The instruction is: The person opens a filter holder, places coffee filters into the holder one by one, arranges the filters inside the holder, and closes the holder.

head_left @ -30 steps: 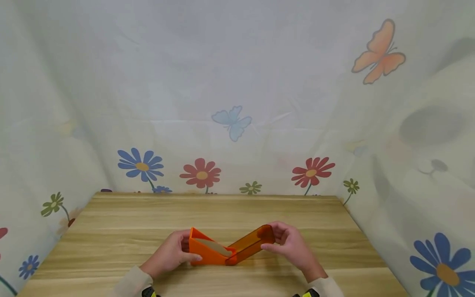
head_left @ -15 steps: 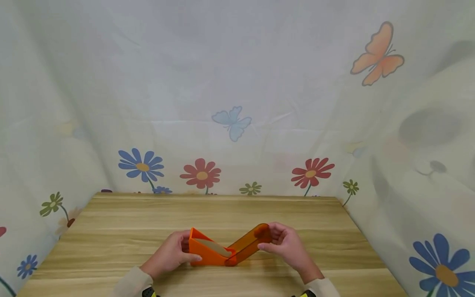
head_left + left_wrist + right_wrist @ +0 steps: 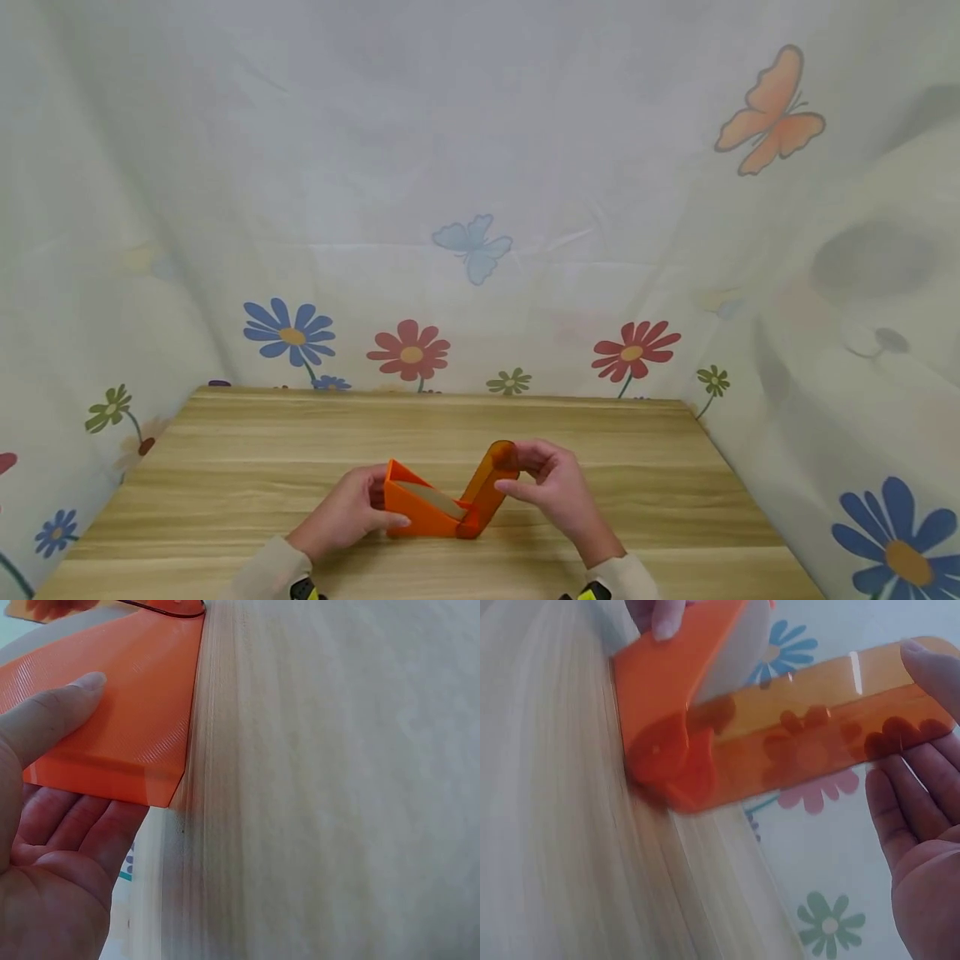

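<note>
An orange wedge-shaped case [image 3: 416,512] sits on the table, its sloping top showing a beige-grey panel [image 3: 431,497]. Hinged to its low right end is a see-through amber lid [image 3: 483,492], which rises steeply to the right. My left hand [image 3: 347,510] grips the tall left end of the case; in the left wrist view the thumb lies along the orange side wall [image 3: 139,697] and the fingers are behind its end. My right hand [image 3: 558,490] pinches the free end of the lid, thumb on the near side and fingers on the far side, as the right wrist view shows.
The wood-grain table [image 3: 315,433] extends around the case on every side. A pale cloth backdrop [image 3: 360,167] printed with flowers and butterflies hangs behind the table and along both sides.
My right hand has moved left and slightly up, swinging the amber lid on its hinge to a steeper angle. The case and my left hand have stayed nearly still.
</note>
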`<state>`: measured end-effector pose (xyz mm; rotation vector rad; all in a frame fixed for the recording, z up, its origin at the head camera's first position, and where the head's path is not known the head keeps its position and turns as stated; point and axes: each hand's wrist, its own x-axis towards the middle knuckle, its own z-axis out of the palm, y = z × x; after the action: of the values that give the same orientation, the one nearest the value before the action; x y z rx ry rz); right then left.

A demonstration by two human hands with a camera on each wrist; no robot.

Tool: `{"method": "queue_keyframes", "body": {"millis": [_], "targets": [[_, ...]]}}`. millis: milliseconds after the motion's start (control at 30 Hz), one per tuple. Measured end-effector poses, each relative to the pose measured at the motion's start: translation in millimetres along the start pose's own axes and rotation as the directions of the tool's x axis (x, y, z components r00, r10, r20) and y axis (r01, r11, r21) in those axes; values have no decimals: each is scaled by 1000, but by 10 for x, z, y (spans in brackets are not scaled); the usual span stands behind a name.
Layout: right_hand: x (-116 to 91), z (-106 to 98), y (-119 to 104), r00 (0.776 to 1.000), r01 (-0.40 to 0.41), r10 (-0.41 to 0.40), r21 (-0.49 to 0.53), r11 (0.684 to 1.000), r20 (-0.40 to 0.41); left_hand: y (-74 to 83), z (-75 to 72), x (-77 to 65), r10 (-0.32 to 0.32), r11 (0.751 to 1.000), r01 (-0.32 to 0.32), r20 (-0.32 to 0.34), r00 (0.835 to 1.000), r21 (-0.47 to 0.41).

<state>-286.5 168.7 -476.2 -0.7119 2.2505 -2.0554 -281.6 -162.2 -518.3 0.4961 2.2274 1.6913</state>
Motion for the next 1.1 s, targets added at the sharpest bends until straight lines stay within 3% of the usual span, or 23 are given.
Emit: {"method": "queue_keyframes", "body": {"millis": [200, 533, 1100], "targets": [[76, 199, -51, 999, 31, -31, -14, 999, 11, 5, -7, -7, 1, 1000, -1, 3, 1000, -8], [205, 514, -117, 996, 6, 3, -101, 995, 89, 4, 5, -39, 16, 1000, -15, -18, 1000, 11], [266, 688, -93, 986, -28, 66, -235, 972, 156, -9, 25, -3, 54, 998, -53, -22, 998, 28]]}}
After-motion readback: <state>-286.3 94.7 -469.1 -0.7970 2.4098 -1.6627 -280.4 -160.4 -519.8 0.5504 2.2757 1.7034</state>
